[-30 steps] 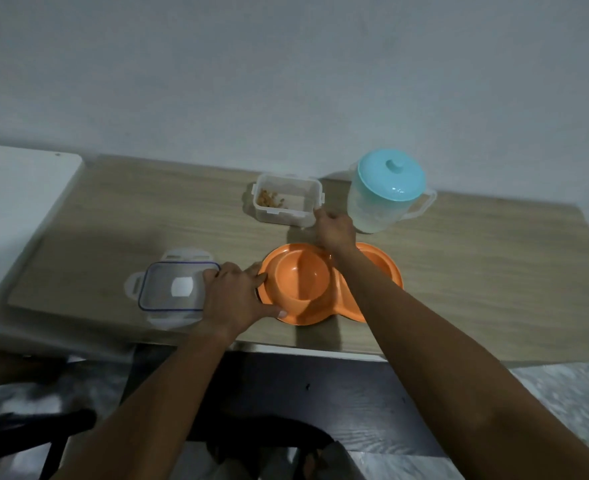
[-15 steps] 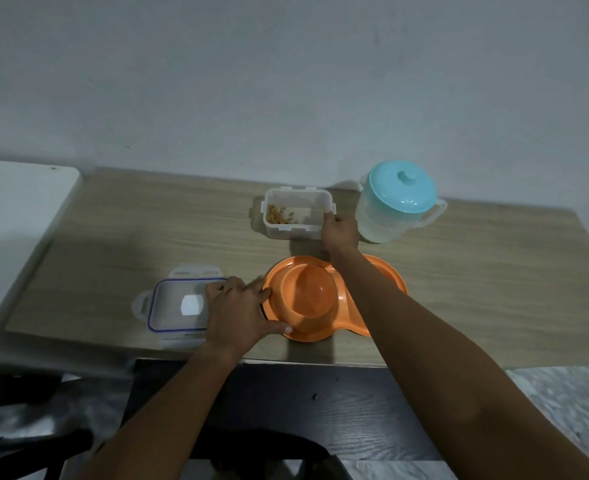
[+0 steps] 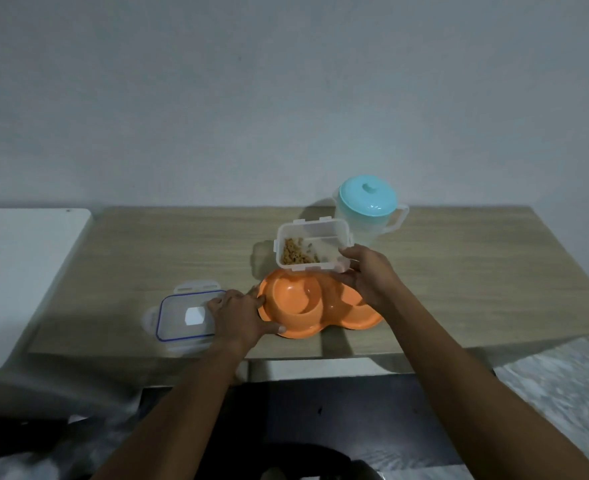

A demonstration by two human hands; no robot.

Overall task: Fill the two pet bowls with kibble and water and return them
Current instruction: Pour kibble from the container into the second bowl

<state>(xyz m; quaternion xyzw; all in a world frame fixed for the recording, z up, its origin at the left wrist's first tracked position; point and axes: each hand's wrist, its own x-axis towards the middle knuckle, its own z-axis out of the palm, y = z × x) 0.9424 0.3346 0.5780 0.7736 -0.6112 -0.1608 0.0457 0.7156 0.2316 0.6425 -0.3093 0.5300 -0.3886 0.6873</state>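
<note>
An orange double pet bowl [image 3: 296, 299] rests near the front edge of the wooden table [image 3: 182, 251]; both hollows look empty. My left hand [image 3: 241, 315] presses against the bowl's left rim. My right hand [image 3: 369, 271] grips the right end of a clear kibble container [image 3: 310, 249], lifted and tilted toward me above the bowl's left hollow. Brown kibble lies heaped in the container's lower left corner. A clear water jug with a teal lid [image 3: 369, 206] stands behind the container.
The container's clear lid with a blue seal [image 3: 185, 315] lies flat on the table left of the bowl. A white surface [image 3: 19, 271] adjoins the table on the left. A wall runs right behind the table. Dark floor and a chair lie below.
My right hand has taken the kibble container off the table, lifted it and tipped it over the orange bowl. My left hand stays on the bowl's rim. The camera view has tilted upward.
</note>
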